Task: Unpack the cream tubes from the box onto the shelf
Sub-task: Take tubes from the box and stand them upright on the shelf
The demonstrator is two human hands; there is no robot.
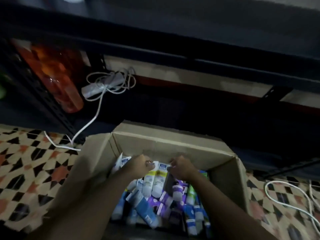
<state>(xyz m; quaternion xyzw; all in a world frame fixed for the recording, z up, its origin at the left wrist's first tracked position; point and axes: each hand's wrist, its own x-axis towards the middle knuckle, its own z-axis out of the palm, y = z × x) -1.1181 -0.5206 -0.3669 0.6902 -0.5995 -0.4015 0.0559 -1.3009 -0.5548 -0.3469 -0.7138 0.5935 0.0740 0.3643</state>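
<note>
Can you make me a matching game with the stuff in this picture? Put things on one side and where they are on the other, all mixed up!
Things:
1. cardboard box
2. orange bottle
3. power strip
4. white-and-yellow tubes

Places:
A. tangled in white cable, on the floor under the shelf
B. between the left hand and right hand
C. far left, beside the black shelf post
D. open on the patterned floor, full of tubes

Pairs: 1-D, 2-C, 3-A, 4-B

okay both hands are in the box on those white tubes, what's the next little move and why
Probably lift the pair of white cream tubes with yellow bands straight up out of the open brown cardboard box. The left hand and right hand are closed at their top ends, and the dark metal shelf stands right behind.
</note>
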